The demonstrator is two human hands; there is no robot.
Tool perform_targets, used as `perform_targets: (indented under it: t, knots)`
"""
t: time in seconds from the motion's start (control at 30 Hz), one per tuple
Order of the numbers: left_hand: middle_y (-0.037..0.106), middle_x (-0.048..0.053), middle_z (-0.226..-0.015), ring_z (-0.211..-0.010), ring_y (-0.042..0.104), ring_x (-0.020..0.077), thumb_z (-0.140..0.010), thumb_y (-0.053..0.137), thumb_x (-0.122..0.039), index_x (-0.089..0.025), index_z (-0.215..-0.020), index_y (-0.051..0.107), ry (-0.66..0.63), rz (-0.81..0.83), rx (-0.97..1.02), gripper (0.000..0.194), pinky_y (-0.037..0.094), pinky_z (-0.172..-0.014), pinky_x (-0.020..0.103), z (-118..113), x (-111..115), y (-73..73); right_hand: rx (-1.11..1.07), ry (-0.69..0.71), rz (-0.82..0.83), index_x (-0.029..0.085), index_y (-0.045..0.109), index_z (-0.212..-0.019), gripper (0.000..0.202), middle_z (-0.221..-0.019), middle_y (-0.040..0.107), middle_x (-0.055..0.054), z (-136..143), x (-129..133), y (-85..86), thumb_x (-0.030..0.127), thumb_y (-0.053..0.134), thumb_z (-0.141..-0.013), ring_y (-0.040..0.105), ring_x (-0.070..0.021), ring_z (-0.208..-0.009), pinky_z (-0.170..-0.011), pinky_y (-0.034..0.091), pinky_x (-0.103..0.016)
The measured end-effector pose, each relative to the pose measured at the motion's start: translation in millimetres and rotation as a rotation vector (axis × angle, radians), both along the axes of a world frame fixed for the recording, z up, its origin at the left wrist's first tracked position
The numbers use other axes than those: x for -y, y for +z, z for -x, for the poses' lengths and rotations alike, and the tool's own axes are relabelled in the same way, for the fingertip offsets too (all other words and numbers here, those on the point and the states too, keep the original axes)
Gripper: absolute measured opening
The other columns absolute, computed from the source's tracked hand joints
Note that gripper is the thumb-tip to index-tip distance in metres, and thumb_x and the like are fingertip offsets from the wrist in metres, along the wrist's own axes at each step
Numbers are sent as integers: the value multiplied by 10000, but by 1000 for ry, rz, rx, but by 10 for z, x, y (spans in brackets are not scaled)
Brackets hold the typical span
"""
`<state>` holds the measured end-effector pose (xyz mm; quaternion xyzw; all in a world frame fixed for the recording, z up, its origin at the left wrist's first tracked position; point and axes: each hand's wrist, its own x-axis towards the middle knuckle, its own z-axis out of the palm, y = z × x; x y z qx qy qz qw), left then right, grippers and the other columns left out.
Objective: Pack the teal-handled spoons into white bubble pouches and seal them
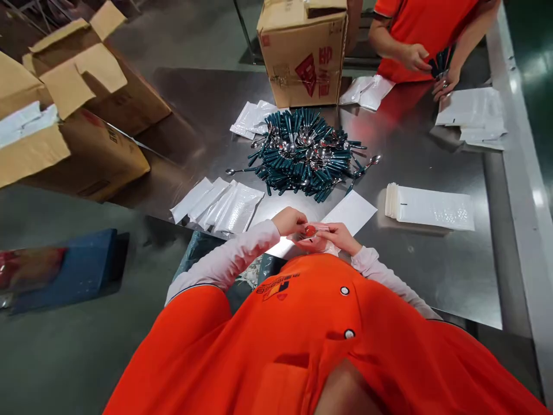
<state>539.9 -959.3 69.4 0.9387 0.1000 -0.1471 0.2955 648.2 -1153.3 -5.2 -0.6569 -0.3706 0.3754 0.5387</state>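
Close to my body, my left hand [290, 221] and my right hand [342, 237] are closed around what looks like a spoon [310, 230]. Its shiny bowl shows orange-red, like my shirt; the handle is mostly hidden by fingers. Some clear, crinkled plastic [332, 249] shows under my right hand. Just beyond my hands lies a flat white envelope [352, 211]. Farther off is a large heap of spoons [306, 153] with dark teal handles and silver bowls.
White padded mailers [235, 210] lie in an overlapping row at left. A neat envelope stack [434, 207] sits at right. One carton [302, 63] stands behind the heap; open cartons [103, 153] are at left. Across the metal table [449, 276], another person's hands [444, 80] hold teal-handled pieces.
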Motion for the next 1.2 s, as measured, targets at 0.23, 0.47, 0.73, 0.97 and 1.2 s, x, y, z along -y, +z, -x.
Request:
perform_targets:
  t: [0.23, 0.47, 0.73, 0.97, 1.2]
  knots:
    - [779, 29, -867, -788, 710, 155, -903, 583, -314, -230, -934, 803, 56, -106, 414, 237, 479, -724, 223, 187, -50, 640, 211, 37, -264, 259, 792, -899, 369, -1017, 760, -43, 21, -76, 492, 576, 606, -867, 675, -277, -1065, -1006, 501, -444]
    - [766, 56, -984, -916, 690, 183, -882, 599, -197, -187, -1006, 784, 225, -215, 583, 222, 503, -861, 273, 60, -67, 591, -4, -298, -107, 199, 589, -643, 524, -614, 575, -8, 6, -411, 333, 691, 581, -824, 556, -160, -628, -632, 480, -299]
    - [726, 91, -1014, -997, 639, 193, -860, 690, -257, -174, -912, 758, 210, -18, 511, 119, 486, -938, 304, -284, 165, -220, -57, -475, -167, 196, 648, -884, 404, -885, 703, -47, 15, -587, -158, 558, 647, -705, 611, -199, -845, -820, 507, -343]
    - [677, 131, -1052, -1035, 613, 222, -907, 641, -317, -170, -971, 748, 134, -58, 636, 193, 476, -957, 346, -302, 190, -271, 228, -304, -139, 191, 686, -729, 253, -760, 685, -31, -88, -352, 0, 430, 614, -769, 594, -211, -790, -778, 494, -350]
    - [692, 93, -874, -856, 633, 168, -849, 713, -373, -140, -779, 773, 345, 485, 870, 251, 501, -818, 295, -203, 136, -576, 272, -255, -97, 169, 695, -919, 450, -906, 727, -92, -8, -448, -168, 590, 621, -778, 651, -239, -865, -785, 525, -379]
